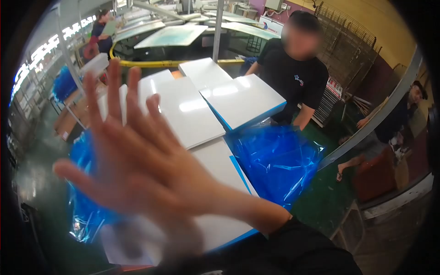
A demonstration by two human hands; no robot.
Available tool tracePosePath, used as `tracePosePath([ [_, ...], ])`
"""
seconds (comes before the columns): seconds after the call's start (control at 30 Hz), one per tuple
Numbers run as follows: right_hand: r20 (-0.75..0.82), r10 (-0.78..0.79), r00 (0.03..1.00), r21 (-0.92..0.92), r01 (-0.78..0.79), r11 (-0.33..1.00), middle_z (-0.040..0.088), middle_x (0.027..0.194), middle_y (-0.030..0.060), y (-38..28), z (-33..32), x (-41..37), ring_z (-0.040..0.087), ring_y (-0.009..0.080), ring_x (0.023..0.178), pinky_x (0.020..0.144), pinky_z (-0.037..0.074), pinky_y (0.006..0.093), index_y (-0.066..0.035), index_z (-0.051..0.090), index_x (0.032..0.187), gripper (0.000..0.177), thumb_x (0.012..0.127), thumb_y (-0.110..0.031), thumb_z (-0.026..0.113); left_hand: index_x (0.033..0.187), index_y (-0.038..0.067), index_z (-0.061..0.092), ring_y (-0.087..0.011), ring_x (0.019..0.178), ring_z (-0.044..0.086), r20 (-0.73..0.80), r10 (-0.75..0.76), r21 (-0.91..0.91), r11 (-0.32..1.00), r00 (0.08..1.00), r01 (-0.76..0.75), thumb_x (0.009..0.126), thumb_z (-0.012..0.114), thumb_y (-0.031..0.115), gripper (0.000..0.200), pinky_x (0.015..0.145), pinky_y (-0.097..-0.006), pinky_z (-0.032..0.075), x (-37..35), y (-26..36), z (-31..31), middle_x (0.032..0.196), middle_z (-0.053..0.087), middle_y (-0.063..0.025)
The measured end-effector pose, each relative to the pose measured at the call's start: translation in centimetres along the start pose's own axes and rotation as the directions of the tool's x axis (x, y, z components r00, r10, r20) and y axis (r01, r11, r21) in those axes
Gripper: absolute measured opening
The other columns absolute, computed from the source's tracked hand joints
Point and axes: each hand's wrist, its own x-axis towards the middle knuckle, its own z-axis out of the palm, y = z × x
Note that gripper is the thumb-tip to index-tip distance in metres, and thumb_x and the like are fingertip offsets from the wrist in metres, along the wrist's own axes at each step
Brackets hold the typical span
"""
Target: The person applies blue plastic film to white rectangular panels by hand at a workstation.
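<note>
The nearest white panel [219, 162] lies at the bottom middle of the view, edged in blue along its right side, with crumpled blue film [85, 215] bunched at its left end and a larger heap of the same film [275, 160] just beside its right edge. Over it is the right hand [137, 160], back toward the camera, all five fingers spread wide and holding nothing. It is blurred and close to the lens, so whether the palm touches the panel cannot be told. The left hand is out of view. To handle such a glossy sheet well, I judge a flat, open palm on the bare white face suits best, with the fingers kept off the blue edges and the loose film kept out from under the hand so nothing slips. Beyond lie a second panel [188, 114] and a third [243, 98], overlapping like steps. A co-worker in a black T-shirt [295, 78] stands behind the far panel, and another person [98, 34] is well apart at the back left.
</note>
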Motion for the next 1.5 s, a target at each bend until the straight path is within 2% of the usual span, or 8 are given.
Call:
tracePosePath([
  [0.27,0.805,-0.354,0.476,0.401,0.003,0.916,0.034,0.146,0.0178,-6.2,-6.1,-7.7,0.037,0.0327,0.133,0.106,0.034,0.0457,-0.012,0.041,0.139,0.055,0.088,-0.025,0.056,0.135,0.012,0.024,-0.0319,0.132,0.019,0.210,0.474,0.008,0.874,0.855,-0.486,0.090,0.026,0.062,0.067,0.113,-0.0541,0.003,-4.4,8.3,1.5,0.143,0.020,-0.0150],
  [0.43,0.913,0.188,0.363,-0.194,-0.019,0.981,0.038,0.145,0.0160,-1.8,-15.0,-11.2,0.034,0.0313,0.135,0.110,0.027,0.0479,-0.013,0.047,0.136,0.050,0.089,-0.031,0.056,0.119,0.010,0.046,-0.0309,0.122,0.039,0.124,0.649,0.516,0.604,0.751,-0.607,0.092,0.038,0.052,0.051,0.112,-0.0568,0.014,-10.0,12.3,1.5,0.131,0.043,-0.0141],
  [0.57,0.813,0.581,-0.019,-0.580,0.039,0.813,0.037,0.145,0.0155,-2.4,-16.2,-12.4,0.033,0.0309,0.136,0.111,0.024,0.0480,-0.015,0.047,0.135,0.049,0.090,-0.032,0.056,0.109,0.006,0.060,-0.0300,0.114,0.054,0.136,0.075,0.914,0.375,0.988,-0.155,0.091,0.050,0.037,0.038,0.110,-0.0548,0.025,-14.4,11.7,3.6,0.125,0.056,-0.0151],
  [0.67,0.804,0.590,-0.075,-0.586,0.067,0.807,0.039,0.144,0.0158,-2.9,-15.8,-11.5,0.033,0.0303,0.136,0.111,0.023,0.0478,-0.015,0.048,0.134,0.049,0.090,-0.034,0.055,0.112,-0.002,0.060,-0.0325,0.118,0.052,-0.195,-0.580,0.955,0.073,0.791,0.289,0.087,0.059,0.029,0.040,0.107,-0.0471,0.030,-16.9,9.3,3.6,0.127,0.054,-0.0209],
  [0.83,0.828,0.541,0.145,-0.554,0.062,0.830,0.041,0.142,0.0165,-3.2,-17.6,-14.1,0.034,0.0298,0.135,0.111,0.024,0.0475,-0.014,0.050,0.131,0.048,0.089,-0.035,0.057,0.137,0.000,0.040,-0.0408,0.134,0.029,-0.796,-0.078,0.499,-0.646,0.600,0.578,0.081,0.067,0.044,0.075,0.109,-0.0481,0.024,-26.3,8.7,-4.0,0.143,0.033,-0.0278],
  [0.93,0.811,0.585,-0.030,-0.585,-0.080,0.807,0.042,0.140,0.0181,-3.3,-18.4,-12.5,0.037,0.0309,0.133,0.109,0.026,0.0478,-0.011,0.049,0.131,0.053,0.085,-0.034,0.063,0.143,0.000,0.029,-0.0412,0.136,0.024,-0.857,-0.163,0.470,-0.634,0.488,0.614,0.078,0.069,0.048,0.090,0.111,-0.0466,0.021,-27.3,9.3,-4.8,0.146,0.026,-0.0294],
  [1.03,0.610,0.637,0.470,-0.608,-0.237,0.757,0.045,0.135,0.0199,-2.1,-20.2,-14.2,0.041,0.0327,0.127,0.106,0.030,0.0463,-0.007,0.050,0.129,0.062,0.078,-0.035,0.072,0.143,0.000,0.028,-0.0412,0.135,0.027,-0.832,-0.223,0.535,-0.570,0.509,0.624,0.073,0.074,0.048,0.097,0.110,-0.0460,0.024,-29.6,9.4,-5.7,0.145,0.029,-0.0289],
  [1.5,0.529,0.833,-0.163,-0.291,-0.957,-0.002,0.065,0.080,0.0061,2.1,-27.1,-7.8,0.061,0.0107,0.068,0.060,0.046,0.0207,0.001,0.052,0.108,0.039,0.076,-0.010,0.072,0.146,0.004,0.021,-0.0397,0.137,0.024,-0.805,-0.153,0.576,-0.434,0.573,0.693,0.077,0.067,0.056,0.098,0.109,-0.0503,0.025,-27.9,6.6,-5.2,0.148,0.026,-0.0234],
])
